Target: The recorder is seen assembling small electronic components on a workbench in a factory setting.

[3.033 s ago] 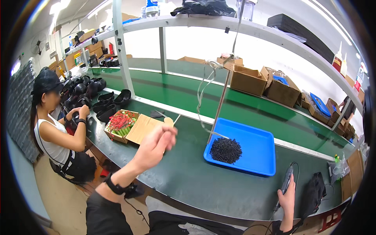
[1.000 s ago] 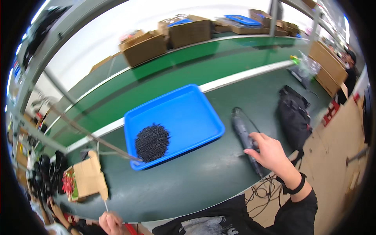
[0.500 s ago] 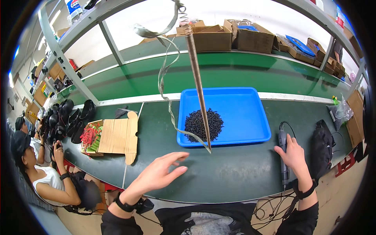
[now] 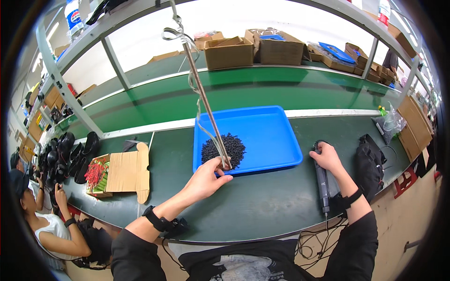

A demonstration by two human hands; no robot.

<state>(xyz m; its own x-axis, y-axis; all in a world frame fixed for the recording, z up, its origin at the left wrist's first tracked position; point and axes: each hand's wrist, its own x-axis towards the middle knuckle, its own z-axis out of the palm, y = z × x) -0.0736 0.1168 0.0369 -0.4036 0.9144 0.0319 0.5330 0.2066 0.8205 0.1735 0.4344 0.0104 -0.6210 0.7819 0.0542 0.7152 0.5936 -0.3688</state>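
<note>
My left hand (image 4: 206, 180) is at the near left edge of a blue plastic tray (image 4: 274, 161), fingers half curled and thumb apart, with nothing visible in it. Just beyond its fingertips is the lower end of a slim metal rod (image 4: 206, 100), which hangs down with a pale ribbon looped along it. A heap of short black pieces (image 4: 229, 145), perhaps screws, fills the tray's left part. To the right of the tray, my right hand (image 4: 329, 159) closes round the far end of a dark corded electric screwdriver (image 4: 323, 189), which points toward me on the green table.
An open cardboard box (image 4: 98, 180) of red and green parts is at left, near black shoes (image 4: 84, 154). A black bag (image 4: 368, 164) and a clear plastic bag (image 4: 391, 122) are at right. A grey frame (image 4: 117, 63) spans the bench; a person (image 4: 49, 222) sits at left.
My left hand has moved forward to the tray's edge by the rod's lower end. My right hand's fingers have closed on the screwdriver's far end. The whole view has shifted.
</note>
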